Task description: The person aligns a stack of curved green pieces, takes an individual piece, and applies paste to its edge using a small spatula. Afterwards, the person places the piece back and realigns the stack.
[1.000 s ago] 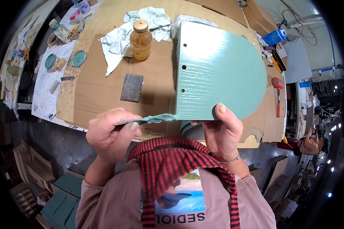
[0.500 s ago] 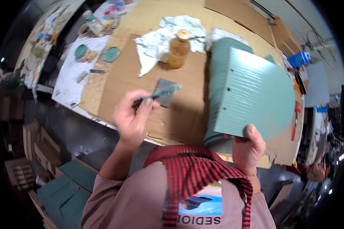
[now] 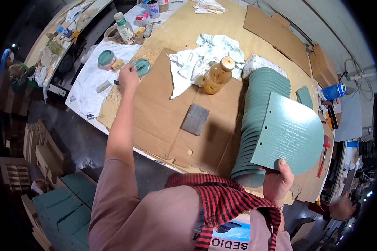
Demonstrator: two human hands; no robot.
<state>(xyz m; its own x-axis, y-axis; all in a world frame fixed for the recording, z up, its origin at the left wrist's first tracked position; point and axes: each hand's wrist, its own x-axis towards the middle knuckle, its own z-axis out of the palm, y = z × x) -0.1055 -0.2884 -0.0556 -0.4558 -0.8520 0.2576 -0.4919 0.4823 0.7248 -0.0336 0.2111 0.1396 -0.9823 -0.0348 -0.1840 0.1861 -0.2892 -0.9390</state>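
Observation:
At the left of the table my left hand (image 3: 128, 77) is closed around a small brush, mostly hidden by the fingers. Its dark tip reaches into a shallow round dish of green paint (image 3: 142, 67). My right hand (image 3: 278, 180) grips the lower edge of a green panel (image 3: 291, 134) between thumb and fingers. This panel has one straight side with three small holes and a rounded far side. Behind and beside it lies a long row of similar green panels (image 3: 266, 96), stacked on edge. A grey flat block (image 3: 195, 119) rests on the cardboard (image 3: 155, 121) between my hands.
An amber glass jar (image 3: 218, 77) with a lid stands beside a crumpled white cloth (image 3: 184, 62). A green-topped tub (image 3: 107, 60), a clear bottle (image 3: 125, 29) and a grey bar (image 3: 103, 86) occupy the left. A red-handled tool (image 3: 324, 154) lies near the right edge.
My left hand has swung away to the left and forward with the brush, from above the grey block to the green dish. My right hand still holds the panel.

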